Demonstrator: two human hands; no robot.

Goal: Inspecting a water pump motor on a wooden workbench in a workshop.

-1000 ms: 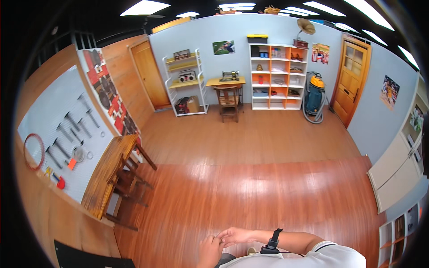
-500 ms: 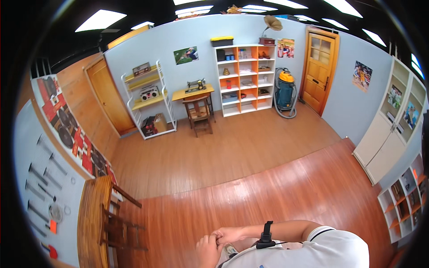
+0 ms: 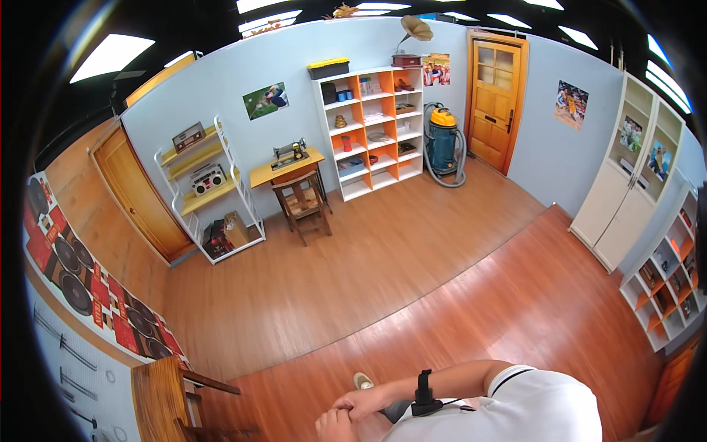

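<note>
Head view: hands (image 3: 357, 402) touch; whether clenched I cannot tell; pale lettering (image 3: 98, 312) marks the red poster (image 3: 112, 295).

Right hand (image 3: 361, 402) and left hand (image 3: 336, 426) touch at lower centre; gap between them hidden. Black strap (image 3: 425, 395) on right wrist. Across the room: sewing machine (image 3: 292, 152) on table (image 3: 263, 175), wooden chair (image 3: 303, 203) before it. Further right: white-and-orange shelf (image 3: 359, 112), gramophone (image 3: 417, 29) atop, then blue-and-yellow vacuum cleaner (image 3: 442, 145) near a wooden door (image 3: 491, 134).
</note>
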